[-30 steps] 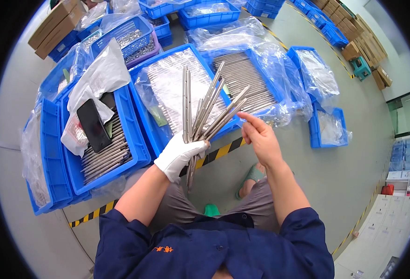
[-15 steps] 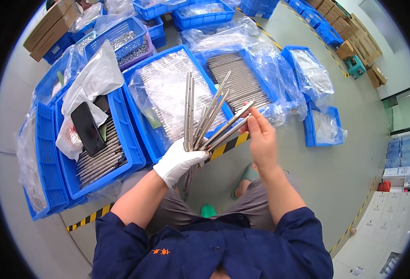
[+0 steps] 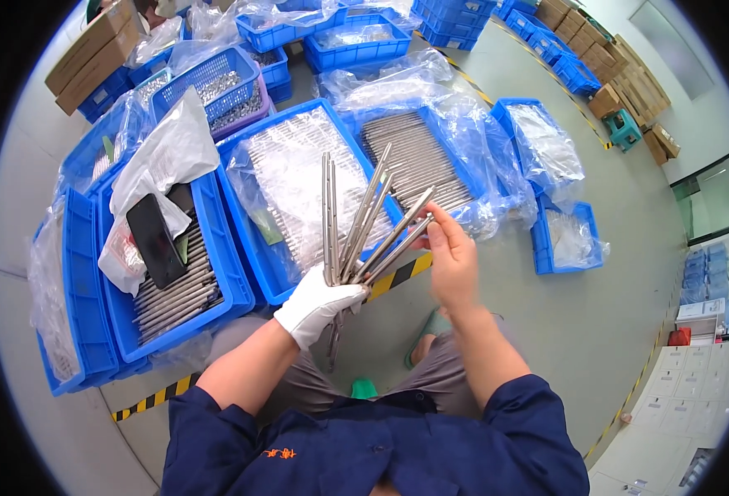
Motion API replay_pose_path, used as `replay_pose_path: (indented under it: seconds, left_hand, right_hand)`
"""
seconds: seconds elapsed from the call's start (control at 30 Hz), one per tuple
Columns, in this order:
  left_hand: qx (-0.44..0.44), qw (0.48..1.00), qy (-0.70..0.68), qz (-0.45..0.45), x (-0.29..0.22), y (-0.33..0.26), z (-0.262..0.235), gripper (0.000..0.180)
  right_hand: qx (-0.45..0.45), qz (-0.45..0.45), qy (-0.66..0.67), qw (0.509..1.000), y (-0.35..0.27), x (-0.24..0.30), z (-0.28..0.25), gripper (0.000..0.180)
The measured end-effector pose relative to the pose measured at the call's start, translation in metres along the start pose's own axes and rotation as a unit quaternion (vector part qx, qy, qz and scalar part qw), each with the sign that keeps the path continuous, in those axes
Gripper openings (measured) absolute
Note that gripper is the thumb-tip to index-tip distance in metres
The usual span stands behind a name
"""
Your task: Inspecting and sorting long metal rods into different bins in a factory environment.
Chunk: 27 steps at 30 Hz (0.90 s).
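My left hand (image 3: 319, 304), in a white glove, is closed round a bundle of long metal rods (image 3: 354, 231). The rods fan out above the fist, and their lower ends stick out below it. My bare right hand (image 3: 454, 256) pinches the upper end of a rod (image 3: 418, 217) on the right side of the fan. Small holes or notches show along some rods. Beyond the bundle stands a blue crate (image 3: 278, 293) with rows of rods under clear plastic. To its right, another blue crate (image 3: 469, 176) holds bare rods in tight rows.
At the left, a black phone (image 3: 155, 240) and a white plastic bag (image 3: 162, 157) lie over a blue crate (image 3: 236, 289) of rods. A blue basket (image 3: 178, 97) of small metal parts stands behind. Striped floor tape (image 3: 402, 277) runs below the crates. Right stand smaller blue crates (image 3: 567, 263).
The view has shifted slightly. My right hand has slid a little lower and closer to the bundle, still at the right-hand rods. The left hand keeps its hold.
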<state>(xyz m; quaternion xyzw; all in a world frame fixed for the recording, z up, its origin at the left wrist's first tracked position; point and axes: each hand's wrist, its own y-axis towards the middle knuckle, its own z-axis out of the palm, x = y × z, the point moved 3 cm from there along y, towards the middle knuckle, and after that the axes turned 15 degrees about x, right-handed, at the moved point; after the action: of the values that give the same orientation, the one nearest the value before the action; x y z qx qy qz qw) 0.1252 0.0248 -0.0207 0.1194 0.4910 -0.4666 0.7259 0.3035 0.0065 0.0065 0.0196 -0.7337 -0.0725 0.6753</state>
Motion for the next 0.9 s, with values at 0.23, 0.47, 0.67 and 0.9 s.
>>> replay_pose_path:
  seconds: [0.23, 0.47, 0.67, 0.9]
  left_hand:
    - [0.072, 0.993, 0.083, -0.031, -0.014, -0.006, -0.001, 0.03]
    - [0.008, 0.999, 0.019, 0.035, -0.011, 0.0, 0.0, 0.023]
    - [-0.017, 0.998, 0.052, 0.015, -0.005, 0.0, -0.003, 0.022]
    - [-0.013, 0.998, 0.048, 0.046, 0.0, 0.001, -0.008, 0.022]
  right_hand:
    - [0.278, 0.144, 0.112, 0.943, -0.003, 0.01, -0.034, 0.021]
    - [0.199, 0.138, 0.088, 0.966, -0.014, -0.015, 0.029, 0.019]
    - [0.182, 0.206, 0.15, 0.95, -0.01, -0.03, 0.033, 0.018]
    - [0.138, 0.168, 0.149, 0.965, -0.01, -0.028, 0.028, 0.018]
